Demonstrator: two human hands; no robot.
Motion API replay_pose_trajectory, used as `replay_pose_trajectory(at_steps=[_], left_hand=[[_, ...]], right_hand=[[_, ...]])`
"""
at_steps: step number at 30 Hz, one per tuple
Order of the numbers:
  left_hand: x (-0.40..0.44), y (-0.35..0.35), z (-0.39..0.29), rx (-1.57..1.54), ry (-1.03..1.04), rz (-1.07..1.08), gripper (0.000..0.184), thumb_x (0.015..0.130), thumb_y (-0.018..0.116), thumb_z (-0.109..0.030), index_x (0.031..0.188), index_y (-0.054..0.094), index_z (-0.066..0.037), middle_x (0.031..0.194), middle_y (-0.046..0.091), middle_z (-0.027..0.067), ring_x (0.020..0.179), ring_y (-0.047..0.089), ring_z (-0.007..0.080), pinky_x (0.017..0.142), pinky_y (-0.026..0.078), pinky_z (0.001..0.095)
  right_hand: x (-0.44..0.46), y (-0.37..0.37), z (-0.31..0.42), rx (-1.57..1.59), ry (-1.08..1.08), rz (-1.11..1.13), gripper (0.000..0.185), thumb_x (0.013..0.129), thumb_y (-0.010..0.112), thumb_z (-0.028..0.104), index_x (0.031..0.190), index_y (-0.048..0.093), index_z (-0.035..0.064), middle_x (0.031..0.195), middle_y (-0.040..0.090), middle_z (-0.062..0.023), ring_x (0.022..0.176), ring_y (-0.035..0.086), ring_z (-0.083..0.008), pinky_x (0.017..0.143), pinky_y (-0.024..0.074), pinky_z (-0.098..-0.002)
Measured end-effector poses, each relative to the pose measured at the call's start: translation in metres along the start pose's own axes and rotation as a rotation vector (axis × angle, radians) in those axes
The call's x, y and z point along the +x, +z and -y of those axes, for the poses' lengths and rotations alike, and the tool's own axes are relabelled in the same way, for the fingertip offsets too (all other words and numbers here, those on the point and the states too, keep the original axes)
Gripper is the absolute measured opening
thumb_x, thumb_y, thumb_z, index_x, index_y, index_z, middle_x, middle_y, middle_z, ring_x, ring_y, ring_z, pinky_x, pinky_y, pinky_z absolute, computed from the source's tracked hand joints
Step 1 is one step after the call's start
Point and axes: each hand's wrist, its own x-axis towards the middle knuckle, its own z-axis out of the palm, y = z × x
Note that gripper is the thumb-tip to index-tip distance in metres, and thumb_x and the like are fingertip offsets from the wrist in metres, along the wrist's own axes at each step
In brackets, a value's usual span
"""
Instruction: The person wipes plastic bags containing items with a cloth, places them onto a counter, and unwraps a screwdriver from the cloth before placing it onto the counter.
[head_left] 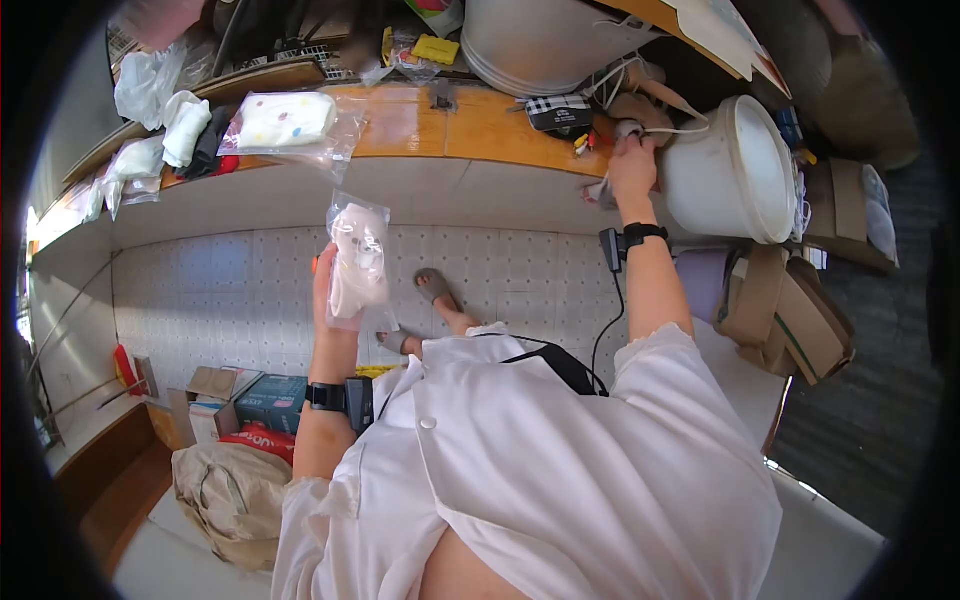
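My left hand [324,285] is closed around the side of a clear plastic packet of pale pink socks [359,258], held upright over the floor. Another clear packet with white spotted socks [287,119] lies on the wooden ledge. At the ledge's right end, my right hand [632,165] reaches in beside a white bucket [712,170]. Its fingers are curled round a small pale object [628,129] beside a white cable [675,130]; they hide most of it, so I cannot make out its kind. A black-and-white checked packet [560,113] lies just left of that hand.
A large white tub [530,45] stands behind the wooden ledge [480,140]. Plastic bags [150,85] and dark cloth [209,145] lie at the left. Cardboard boxes [785,320] stand at the right. A tan bag [230,500] and a teal box [272,402] sit low at the left.
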Motion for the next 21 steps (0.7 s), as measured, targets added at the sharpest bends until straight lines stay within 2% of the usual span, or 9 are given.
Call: replay_pose_trajectory(at_steps=[4,5,7,10,13,15,16,17,21], left_hand=[[0.005,-0.006,0.005,-0.047,-0.053,0.131,0.042,0.106,0.056,-0.033,0.139,0.061,-0.007,0.125,0.070,0.0097,0.112,0.070,0.0254,0.089,0.060,0.0436],[0.009,-0.010,0.006,-0.043,-0.071,0.166,0.041,0.106,0.055,-0.033,0.139,0.061,-0.008,0.124,0.070,0.0096,0.111,0.070,0.0253,0.088,0.060,0.0436],[0.008,0.000,0.006,-0.009,-0.057,0.123,0.042,0.107,0.053,-0.034,0.139,0.061,-0.008,0.123,0.071,0.0089,0.110,0.071,0.0241,0.087,0.060,0.0414],[0.003,0.013,0.003,0.031,-0.043,0.080,0.042,0.107,0.051,-0.034,0.138,0.061,-0.008,0.122,0.072,0.0085,0.108,0.071,0.0228,0.086,0.060,0.0389],[-0.006,0.021,-0.005,0.015,-0.031,0.090,0.041,0.107,0.051,-0.033,0.137,0.062,-0.007,0.121,0.072,0.0089,0.106,0.072,0.0224,0.085,0.060,0.0380],[-0.010,0.012,-0.011,-0.020,-0.011,0.086,0.040,0.107,0.051,-0.033,0.135,0.063,-0.007,0.119,0.073,0.0091,0.104,0.072,0.0221,0.084,0.060,0.0375],[-0.012,0.000,-0.013,-0.045,-0.044,0.098,0.040,0.106,0.054,-0.033,0.136,0.062,-0.007,0.123,0.072,0.0096,0.107,0.072,0.0242,0.085,0.060,0.0409],[-0.015,-0.010,-0.014,-0.072,-0.074,0.112,0.041,0.106,0.056,-0.033,0.137,0.062,-0.007,0.126,0.071,0.0101,0.111,0.071,0.0262,0.086,0.060,0.0444],[-0.028,-0.031,-0.012,-0.140,-0.022,0.015,0.043,0.105,0.058,-0.034,0.137,0.062,-0.006,0.124,0.072,0.0107,0.108,0.073,0.0261,0.086,0.061,0.0431]], right_hand=[[-0.032,-0.018,0.047,0.109,-0.185,-0.061,0.016,0.097,0.064,0.022,0.103,0.069,0.0072,0.116,0.061,-0.0151,0.097,0.067,-0.0414,0.082,0.0566,-0.0521],[-0.029,-0.021,0.048,0.109,-0.183,-0.064,0.016,0.097,0.064,0.022,0.103,0.069,0.0072,0.116,0.061,-0.0151,0.097,0.067,-0.0414,0.082,0.0566,-0.0521],[-0.012,-0.021,0.045,0.086,-0.070,0.100,0.017,0.098,0.063,0.022,0.106,0.069,0.0075,0.117,0.061,-0.0144,0.099,0.068,-0.0410,0.082,0.0569,-0.0526],[0.015,-0.016,0.030,0.030,-0.074,0.121,0.020,0.100,0.060,0.023,0.109,0.069,0.0073,0.119,0.062,-0.0142,0.101,0.069,-0.0409,0.082,0.0572,-0.0532],[0.021,-0.013,0.012,-0.018,-0.032,0.114,0.024,0.102,0.058,0.026,0.110,0.068,0.0056,0.119,0.061,-0.0182,0.101,0.069,-0.0425,0.082,0.0575,-0.0540],[0.008,-0.011,0.015,-0.044,0.030,0.102,0.025,0.103,0.057,0.025,0.110,0.067,0.0042,0.119,0.061,-0.0212,0.100,0.069,-0.0444,0.082,0.0576,-0.0544],[-0.008,-0.016,0.019,-0.040,0.055,0.104,0.025,0.103,0.057,0.025,0.110,0.067,0.0033,0.119,0.060,-0.0226,0.099,0.069,-0.0454,0.082,0.0577,-0.0546],[-0.026,-0.022,0.025,-0.037,0.043,0.072,0.025,0.103,0.057,0.025,0.109,0.066,0.0025,0.119,0.060,-0.0227,0.098,0.069,-0.0459,0.082,0.0576,-0.0547],[-0.077,-0.042,0.048,0.002,-0.039,0.035,0.025,0.102,0.060,0.024,0.110,0.066,0.0007,0.121,0.060,-0.0227,0.098,0.068,-0.0455,0.082,0.0571,-0.0531]])
